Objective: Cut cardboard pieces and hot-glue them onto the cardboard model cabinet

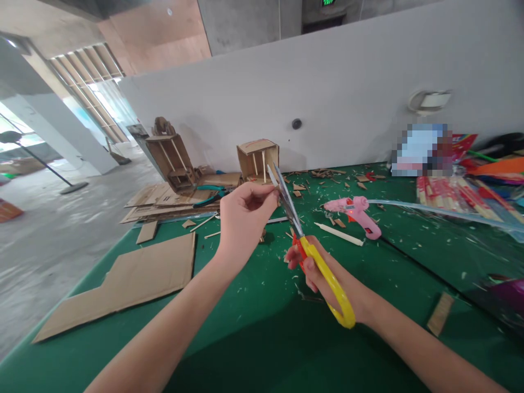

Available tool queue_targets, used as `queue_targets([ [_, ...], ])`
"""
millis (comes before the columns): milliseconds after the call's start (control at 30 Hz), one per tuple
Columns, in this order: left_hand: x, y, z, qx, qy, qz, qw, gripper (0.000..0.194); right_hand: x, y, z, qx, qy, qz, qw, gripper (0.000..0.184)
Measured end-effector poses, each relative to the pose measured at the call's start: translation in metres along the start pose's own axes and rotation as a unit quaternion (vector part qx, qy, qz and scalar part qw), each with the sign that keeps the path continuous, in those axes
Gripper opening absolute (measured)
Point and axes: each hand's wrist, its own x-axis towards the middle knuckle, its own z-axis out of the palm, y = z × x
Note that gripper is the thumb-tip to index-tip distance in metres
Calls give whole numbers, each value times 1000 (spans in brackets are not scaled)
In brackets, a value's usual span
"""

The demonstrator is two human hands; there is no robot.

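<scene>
My right hand (317, 265) grips a pair of scissors (303, 234) with yellow and red handles. Its blades point up and away, slightly apart. Close to the blades, the fingertips of my left hand (248, 213) are pinched on a small brown piece (277, 189), mostly hidden, that looks like cardboard. Behind my hands stands a small cardboard box (258, 147) with thin sticks upright in its open front. To the right lies a pink glue gun (354, 210) with a clear glue stick in its back, and a white stick (339, 233) rests just in front of it.
A taller cardboard box (170, 158) stands on stacked cardboard at the back left, near teal-handled pliers (210, 195). A large cut cardboard sheet (139, 273) lies at left. Scraps litter the green table (245, 338). Packaged sticks (458, 202) lie at right, and a white wall (347, 87) stands behind.
</scene>
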Motion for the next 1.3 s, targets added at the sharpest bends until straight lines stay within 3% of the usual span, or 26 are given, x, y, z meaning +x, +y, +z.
queue_targets([
  [367, 1, -4, 0, -25, 1, -9, 1000, 7, 2, 11, 1, 7, 4, -14, 1000, 39],
  [1000, 1, -7, 0, -3, 5, 0, 1000, 7, 3, 10, 4, -21, 19, 8, 1000, 29],
  [1067, 0, -6, 1, -5, 5, 0, 1000, 6, 6, 7, 6, -26, 36, 30, 999, 28],
  [1200, -1, -4, 1, 10, -2, -3, 1000, 5, 12, -3, 13, -18, 91, 140, 986, 29],
  [1300, 0, -6, 0, 12, 3, 0, 1000, 5, 12, -8, 14, -22, 104, 146, 984, 33],
])
